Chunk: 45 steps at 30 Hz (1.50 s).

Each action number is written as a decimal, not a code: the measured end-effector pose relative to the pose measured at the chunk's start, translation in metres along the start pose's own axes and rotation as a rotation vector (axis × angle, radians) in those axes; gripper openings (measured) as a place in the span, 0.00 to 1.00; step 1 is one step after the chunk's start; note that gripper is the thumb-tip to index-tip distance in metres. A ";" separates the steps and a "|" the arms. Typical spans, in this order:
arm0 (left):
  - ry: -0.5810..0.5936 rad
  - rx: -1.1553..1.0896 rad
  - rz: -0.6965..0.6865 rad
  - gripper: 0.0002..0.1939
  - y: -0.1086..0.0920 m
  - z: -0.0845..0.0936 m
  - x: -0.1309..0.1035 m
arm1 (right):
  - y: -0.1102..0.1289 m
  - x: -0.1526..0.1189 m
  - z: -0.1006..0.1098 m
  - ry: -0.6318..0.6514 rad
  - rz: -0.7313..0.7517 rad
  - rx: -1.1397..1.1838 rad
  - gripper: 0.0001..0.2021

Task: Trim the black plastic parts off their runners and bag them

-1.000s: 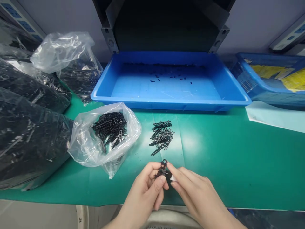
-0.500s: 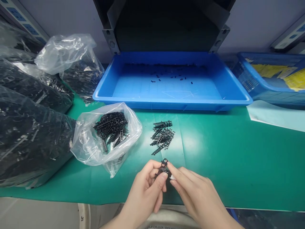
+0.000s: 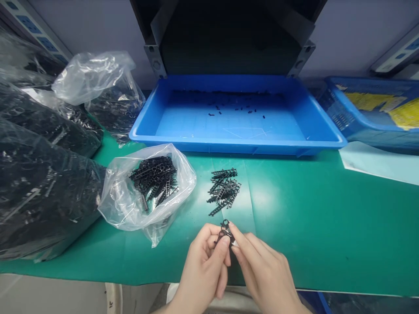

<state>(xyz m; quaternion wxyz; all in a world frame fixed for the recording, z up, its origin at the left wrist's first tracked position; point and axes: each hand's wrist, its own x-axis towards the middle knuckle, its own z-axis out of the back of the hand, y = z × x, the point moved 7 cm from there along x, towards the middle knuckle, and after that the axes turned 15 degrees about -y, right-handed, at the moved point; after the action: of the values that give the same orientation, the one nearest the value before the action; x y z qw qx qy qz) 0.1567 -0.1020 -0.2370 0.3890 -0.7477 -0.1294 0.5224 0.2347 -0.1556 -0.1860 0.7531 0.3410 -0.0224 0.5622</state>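
Near the front edge of the green mat (image 3: 314, 218), my left hand (image 3: 204, 264) is closed around several small black plastic parts (image 3: 225, 230) with ring-shaped ends. My right hand (image 3: 263, 264) meets it from the right, index finger and thumb pinching the same parts. Fingers cover most of what is held. Just beyond the hands lies a loose pile of black ladder-like plastic strips (image 3: 224, 191). To the left, an open clear plastic bag (image 3: 183, 174) holds many similar black strips.
A blue tray (image 3: 235, 146) with a few small black bits stands at the back. Large clear bags of black parts (image 3: 42, 187) crowd the left side. At the right are a blue basket (image 3: 369, 124) with yellow contents and a pale sheet (image 3: 376, 161).
The view has tilted slightly, so the scene sits a little lower. Both hands keep their grip on the black parts, with only slight finger movement.
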 end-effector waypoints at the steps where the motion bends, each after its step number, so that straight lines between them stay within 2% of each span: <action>1: 0.016 0.000 0.016 0.17 0.001 -0.001 0.000 | -0.001 0.001 0.000 -0.004 -0.003 0.001 0.17; 3: 0.026 0.029 0.035 0.16 0.003 0.000 0.001 | -0.009 0.004 0.000 0.019 -0.033 0.002 0.18; 5: -0.015 0.090 0.017 0.15 0.002 0.005 0.004 | -0.025 0.015 0.002 0.020 -0.066 -0.027 0.17; 8: -0.075 0.175 -0.071 0.14 -0.004 0.013 0.007 | -0.054 0.039 0.000 0.032 -0.111 -0.090 0.15; 11: -0.120 0.281 -0.206 0.15 -0.016 0.020 0.009 | -0.074 0.063 -0.014 0.149 -0.158 -0.020 0.10; 15: -0.187 0.600 -0.424 0.18 -0.044 0.022 0.017 | -0.079 0.083 -0.029 0.222 -0.198 0.053 0.10; 19: -0.380 0.949 -0.650 0.13 -0.080 0.017 0.040 | -0.084 0.093 -0.038 0.248 -0.274 0.054 0.09; 21: -0.377 1.140 -0.690 0.11 -0.086 0.008 0.052 | -0.086 0.097 -0.040 0.258 -0.287 0.071 0.08; 23: -0.358 1.238 -0.705 0.09 -0.086 0.002 0.058 | -0.085 0.100 -0.041 0.268 -0.297 0.109 0.09; 26: -0.338 1.122 -0.714 0.10 -0.083 0.003 0.050 | -0.080 0.102 -0.035 0.271 -0.299 0.202 0.11; 29: -0.163 0.923 -0.615 0.13 -0.071 0.005 0.035 | -0.067 0.098 -0.024 0.316 -0.309 0.435 0.10; 32: -0.009 0.764 -0.485 0.14 -0.057 0.004 0.021 | -0.056 0.087 -0.016 0.391 -0.388 0.624 0.08; 36: -0.017 0.493 -0.400 0.10 -0.049 0.002 0.016 | -0.048 0.069 -0.019 0.463 -0.541 0.701 0.10; 39: -0.025 0.330 -0.314 0.09 -0.039 0.000 0.017 | -0.045 0.059 -0.018 0.424 -0.565 0.681 0.11; 42: -0.022 0.191 -0.242 0.10 -0.033 0.000 0.018 | -0.045 0.049 -0.008 0.310 -0.511 0.604 0.17; 45: -0.029 0.098 -0.184 0.11 -0.031 0.004 0.018 | -0.039 0.036 0.000 0.318 -0.374 0.504 0.21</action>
<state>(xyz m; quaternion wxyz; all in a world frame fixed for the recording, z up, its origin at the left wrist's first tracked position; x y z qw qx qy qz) 0.1669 -0.0686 -0.2271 0.4695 -0.7051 -0.1775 0.5009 0.2811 -0.1309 -0.1899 0.7293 0.4227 0.2974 0.4484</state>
